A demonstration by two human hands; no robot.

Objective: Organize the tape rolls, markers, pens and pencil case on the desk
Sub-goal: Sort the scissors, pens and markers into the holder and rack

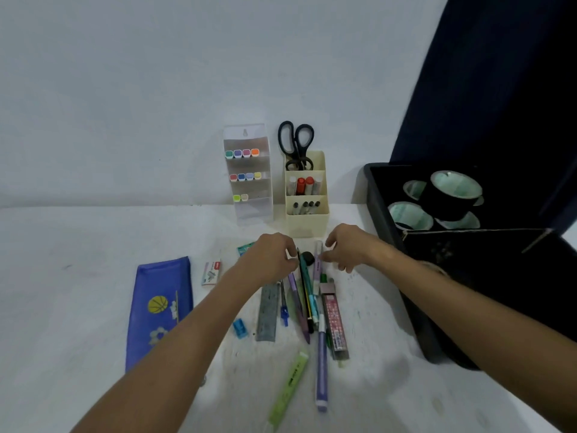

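Head view: both hands work at the far end of a loose fan of pens [307,304] on the white desk [78,276], the landmark for all positions below. The left hand [270,260] has its fingers curled down over the pen tips; whether it actually pinches 1 cannot be told. The right hand [346,248] reaches in beside it, fingers bent toward a pale lilac pen [318,260], contact unclear. Gathering the tips together probably squares the pens for 1 lift. Beyond the pens stand a cream organizer [307,198] holding scissors [296,145] and markers, and a clear rack [248,176] of coloured markers. Left of the pens lies the blue pencil case [160,307], flat. Right of them a black bin [406,276] already holds the tape rolls [449,195]. Nearer than the pens lies a green highlighter [288,385], apart.
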